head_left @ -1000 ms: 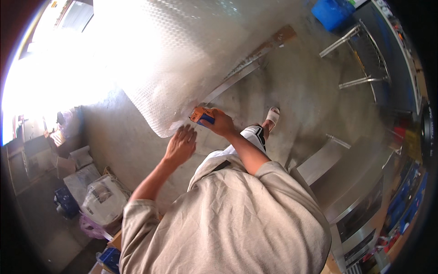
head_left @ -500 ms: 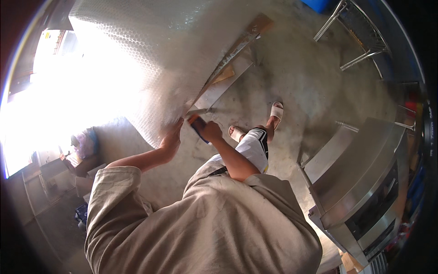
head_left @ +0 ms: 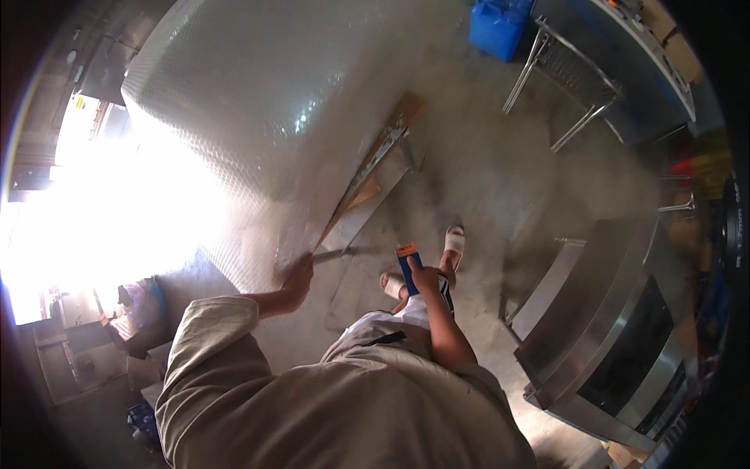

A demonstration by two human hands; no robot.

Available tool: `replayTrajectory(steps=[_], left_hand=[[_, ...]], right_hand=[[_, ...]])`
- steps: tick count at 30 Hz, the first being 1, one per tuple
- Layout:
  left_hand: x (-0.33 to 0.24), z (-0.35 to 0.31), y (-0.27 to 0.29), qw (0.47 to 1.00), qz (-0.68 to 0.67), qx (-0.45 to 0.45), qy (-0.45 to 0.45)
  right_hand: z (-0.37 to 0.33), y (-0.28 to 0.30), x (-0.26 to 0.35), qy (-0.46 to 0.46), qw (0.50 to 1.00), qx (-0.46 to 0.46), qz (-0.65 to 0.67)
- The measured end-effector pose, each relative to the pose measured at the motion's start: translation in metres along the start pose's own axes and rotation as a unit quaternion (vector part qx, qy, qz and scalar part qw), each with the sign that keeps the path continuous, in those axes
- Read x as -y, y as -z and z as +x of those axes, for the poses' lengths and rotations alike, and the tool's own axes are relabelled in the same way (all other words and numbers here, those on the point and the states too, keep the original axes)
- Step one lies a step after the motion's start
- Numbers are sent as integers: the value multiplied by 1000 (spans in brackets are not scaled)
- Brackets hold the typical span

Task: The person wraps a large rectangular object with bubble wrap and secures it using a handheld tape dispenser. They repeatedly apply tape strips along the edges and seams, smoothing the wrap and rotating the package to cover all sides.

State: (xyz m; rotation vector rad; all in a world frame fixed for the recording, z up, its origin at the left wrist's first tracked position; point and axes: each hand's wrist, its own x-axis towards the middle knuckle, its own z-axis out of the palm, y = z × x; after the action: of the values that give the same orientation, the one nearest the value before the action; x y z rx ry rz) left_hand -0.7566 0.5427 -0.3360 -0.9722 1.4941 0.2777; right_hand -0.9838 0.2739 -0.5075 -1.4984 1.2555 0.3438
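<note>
A large sheet of bubble wrap (head_left: 258, 141) covers a big upright form in the upper left, with its lower edge coming down toward me. My left hand (head_left: 297, 288) is at the bottom corner of that wrap, its fingers closed on the edge. In front of my legs, apart from the wrap, my right hand (head_left: 423, 275) grips a flat blue object with an orange end (head_left: 408, 262); its exact kind does not show. Beside the wrap's edge is a brown cardboard strip (head_left: 406, 113), with a metal shelf (head_left: 363, 215) below it.
A stainless steel appliance (head_left: 601, 313) stands on the right. A metal-legged rack (head_left: 570, 74) and a blue jerrycan (head_left: 500, 30) are at the far right. Boxes and a plastic bag (head_left: 141, 305) sit at the left, near glaring light. My sandalled feet (head_left: 453, 241) are on the concrete floor.
My right hand has moved right with the blue and orange object, away from the wrap's edge. My left hand stays at the wrap's corner. The view has shifted.
</note>
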Motion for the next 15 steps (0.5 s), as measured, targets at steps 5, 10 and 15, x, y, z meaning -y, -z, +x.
replayTrajectory(steps=[5, 10, 15], left_hand=[[19, 11, 6, 991, -129, -7, -19], [52, -9, 70, 799, -518, -287, 109], [225, -83, 178, 599, -531, -515, 307]], right_hand=[[67, 34, -47, 3, 987, -131, 94], [20, 147, 89, -67, 805, 167, 565], [63, 222, 213, 20, 591, 352, 726]])
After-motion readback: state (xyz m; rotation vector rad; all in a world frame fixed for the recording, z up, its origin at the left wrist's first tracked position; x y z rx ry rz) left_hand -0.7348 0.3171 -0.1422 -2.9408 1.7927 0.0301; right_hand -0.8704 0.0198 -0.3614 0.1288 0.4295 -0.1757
